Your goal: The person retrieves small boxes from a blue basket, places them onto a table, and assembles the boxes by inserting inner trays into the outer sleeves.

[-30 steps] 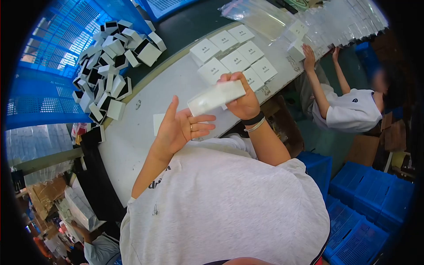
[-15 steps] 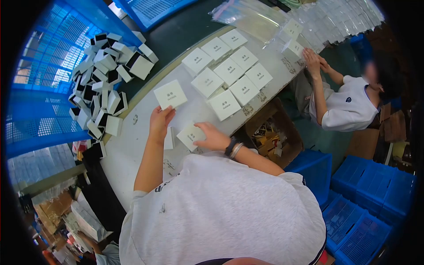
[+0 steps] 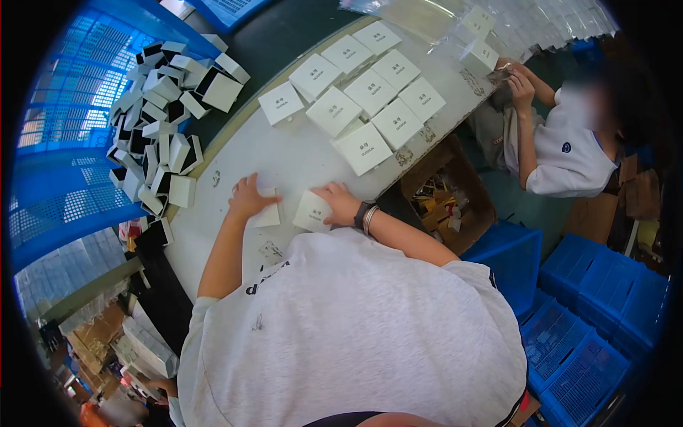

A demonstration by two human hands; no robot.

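My left hand (image 3: 249, 199) is at the near side of the table, fingers spread, with its thumb over a plain white box piece (image 3: 268, 215). Part of that piece is hidden under the hand. Just to the right, my right hand (image 3: 341, 203) grips a small white box (image 3: 310, 212) with dark print on its top. Farther up the table, several matching printed white boxes (image 3: 371, 92) stand close together in rows. One printed box (image 3: 281, 104) sits at the left end of this group.
A heap of white boxes with black insides (image 3: 167, 121) lies by a blue crate (image 3: 78, 121) at left. A cardboard carton (image 3: 455, 192) with scraps stands below the table's right edge. A co-worker (image 3: 569, 149) sits at right, near blue crates (image 3: 597, 285) and clear plastic bags (image 3: 405, 21).
My left hand has let go of a printed box at the left end of the group and moved back to the plain white piece. My right hand stays on its box, which has turned slightly.
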